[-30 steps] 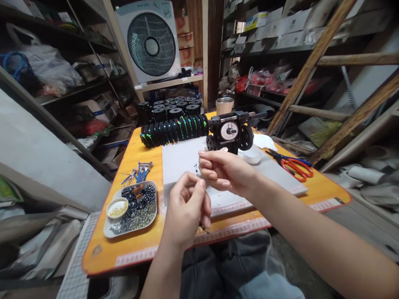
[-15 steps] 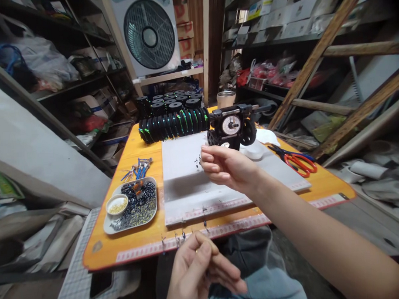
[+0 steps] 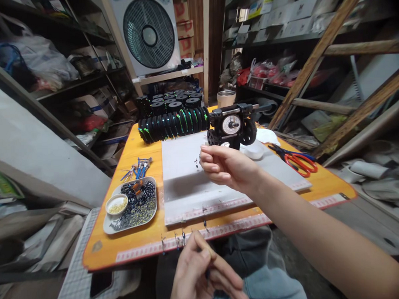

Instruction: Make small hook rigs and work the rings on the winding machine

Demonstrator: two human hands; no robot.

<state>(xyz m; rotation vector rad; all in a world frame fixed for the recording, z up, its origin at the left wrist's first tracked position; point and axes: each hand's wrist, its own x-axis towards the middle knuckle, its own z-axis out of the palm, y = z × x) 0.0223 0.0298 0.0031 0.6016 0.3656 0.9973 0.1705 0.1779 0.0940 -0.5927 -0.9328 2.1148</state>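
Note:
My right hand [image 3: 224, 166] hovers over the grey mat [image 3: 187, 167] on the orange table [image 3: 131, 248], fingers curled shut on something too small to name, just in front of the black winder with a dial [image 3: 231, 126]. My left hand [image 3: 200, 276] is low, below the table's near edge over my lap, thumb and fingers pinched together on something I cannot make out. Small dark hook-like pieces [image 3: 183, 237] hang along the table's front edge. A row of black spools with green line [image 3: 172, 123] lies left of the winder.
A tray of small dark parts with a little white dish [image 3: 131, 206] sits at the left of the table, loose blue pieces [image 3: 137, 167] behind it. Red-handled scissors [image 3: 300, 161] lie at the right. A metal cup [image 3: 225, 97], stacked black spools, a fan [image 3: 148, 33] and cluttered shelves stand behind.
My left hand dropped from beside the right hand to below the table's front edge. The right hand stayed almost still over the mat.

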